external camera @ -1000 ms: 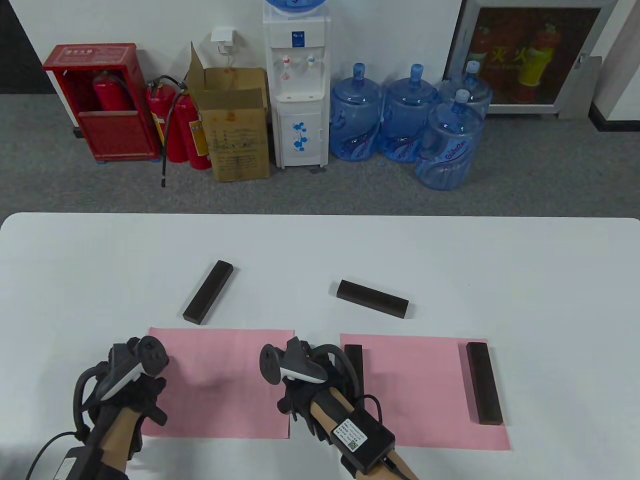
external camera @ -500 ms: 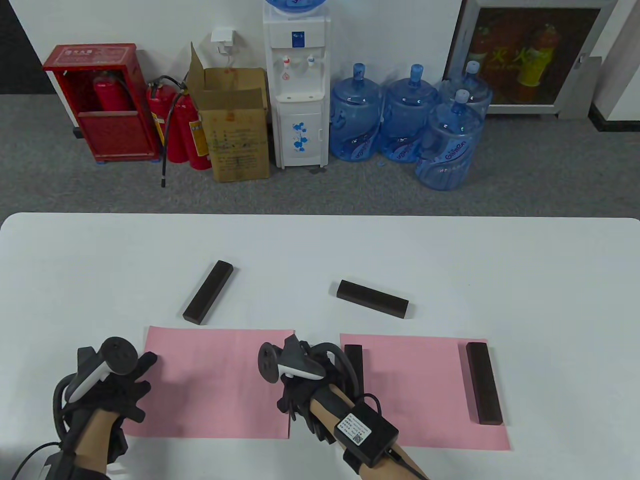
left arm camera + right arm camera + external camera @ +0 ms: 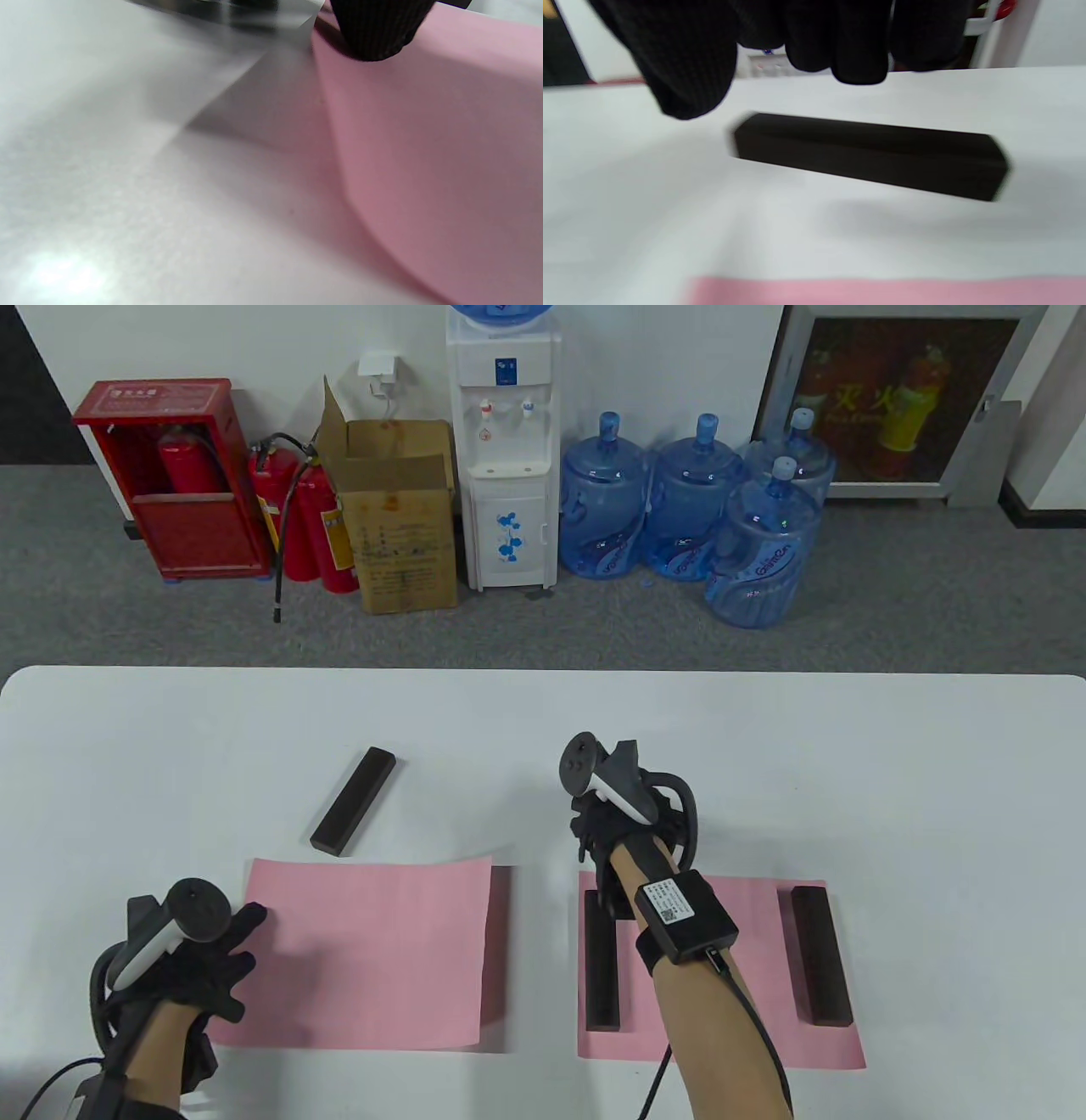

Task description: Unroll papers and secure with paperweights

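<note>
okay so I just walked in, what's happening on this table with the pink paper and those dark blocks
A person in sensor gloves is flattening two pink sheets and weighting them with dark bars. The right sheet already carries two bars, one along each side edge. The left hand presses the left edge of the left sheet, whose right edge is lifting. The right hand hovers over a loose bar lying on the table, fingers not yet around it. Another loose bar lies above the left sheet.
</note>
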### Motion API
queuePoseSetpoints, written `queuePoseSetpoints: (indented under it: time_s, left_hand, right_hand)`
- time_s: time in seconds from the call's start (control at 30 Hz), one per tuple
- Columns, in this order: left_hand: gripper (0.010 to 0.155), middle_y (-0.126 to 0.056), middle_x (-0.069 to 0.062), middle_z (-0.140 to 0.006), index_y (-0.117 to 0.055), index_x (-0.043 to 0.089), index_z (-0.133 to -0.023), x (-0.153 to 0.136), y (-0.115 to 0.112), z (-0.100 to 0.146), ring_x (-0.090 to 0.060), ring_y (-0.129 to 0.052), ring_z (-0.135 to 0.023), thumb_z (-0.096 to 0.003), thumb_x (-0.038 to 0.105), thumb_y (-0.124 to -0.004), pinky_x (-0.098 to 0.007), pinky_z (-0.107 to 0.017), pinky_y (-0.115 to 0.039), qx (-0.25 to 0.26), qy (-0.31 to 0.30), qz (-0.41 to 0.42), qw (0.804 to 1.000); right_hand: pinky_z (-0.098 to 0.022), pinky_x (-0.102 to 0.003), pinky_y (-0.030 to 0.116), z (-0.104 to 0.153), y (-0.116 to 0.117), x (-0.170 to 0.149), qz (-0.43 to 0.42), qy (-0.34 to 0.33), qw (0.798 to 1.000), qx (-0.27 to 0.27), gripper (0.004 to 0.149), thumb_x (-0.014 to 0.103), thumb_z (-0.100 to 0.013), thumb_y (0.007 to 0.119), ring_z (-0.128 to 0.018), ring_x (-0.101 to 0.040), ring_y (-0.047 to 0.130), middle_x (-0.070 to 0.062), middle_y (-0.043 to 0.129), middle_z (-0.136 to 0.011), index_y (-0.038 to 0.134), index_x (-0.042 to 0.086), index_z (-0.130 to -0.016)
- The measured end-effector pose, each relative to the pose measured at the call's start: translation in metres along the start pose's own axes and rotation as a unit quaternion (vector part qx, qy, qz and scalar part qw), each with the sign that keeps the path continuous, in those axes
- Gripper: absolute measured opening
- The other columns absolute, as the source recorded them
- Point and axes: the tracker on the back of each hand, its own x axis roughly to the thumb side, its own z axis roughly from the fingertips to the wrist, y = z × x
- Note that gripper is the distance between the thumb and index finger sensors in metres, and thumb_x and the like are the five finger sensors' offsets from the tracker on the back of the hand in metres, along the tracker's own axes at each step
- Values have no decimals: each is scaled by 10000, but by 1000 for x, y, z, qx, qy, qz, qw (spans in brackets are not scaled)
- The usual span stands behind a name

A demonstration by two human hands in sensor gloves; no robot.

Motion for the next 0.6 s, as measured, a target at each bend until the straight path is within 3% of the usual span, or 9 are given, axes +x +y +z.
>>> queuePoseSetpoints:
  time_s: [0.1, 0.23, 0.3, 0.47, 0.6]
  left_hand:
    - [611, -187, -73, -1251, -415, 558, -1065, 0, 0, 0, -458, -230, -1143, -534, 461, -702, -659, -807, -292, -1, 0, 0, 1000]
    - [610, -176, -78, -1249, -411, 554, -1066, 0, 0, 0, -461, -216, -1141, -537, 454, -699, -660, -807, -290, -3, -1, 4, 1000]
    - [609, -173, -81, -1249, -410, 555, -1065, 0, 0, 0, -462, -216, -1142, -538, 453, -698, -661, -807, -290, -3, -1, 4, 1000]
    - [609, -173, -82, -1248, -412, 551, -1066, 0, 0, 0, -464, -211, -1140, -537, 453, -698, -662, -807, -289, -3, -2, 6, 1000]
    - [609, -172, -80, -1249, -413, 551, -1066, 0, 0, 0, -463, -210, -1141, -538, 451, -698, -663, -807, -289, -4, -2, 7, 1000]
  right_hand:
    - [-721, -553, 558, -17, 17, -4, 38, 19, 999, 28, 831, 421, -369, 881, -1036, -310, 572, -35, 458, -1116, 462, 282, -1072]
    - [-720, -512, 599, -27, 31, -2, 106, 25, 994, 26, 805, 366, -378, 888, -1013, -262, 639, 1, 521, -1097, 461, 311, -1058]
    - [-676, -490, 669, -29, 30, -1, 127, 7, 991, -29, 746, 322, -360, 904, -917, -243, 789, 9, 677, -1023, 565, 313, -1025]
    - [-661, -485, 680, -29, 28, -1, 115, 10, 993, -5, 768, 321, -343, 914, -865, -255, 826, -17, 722, -987, 574, 274, -1030]
    - [-598, -481, 725, -18, 11, 0, 94, -2, 995, -30, 764, 350, -348, 903, -799, -289, 870, -66, 751, -951, 579, 217, -1027]
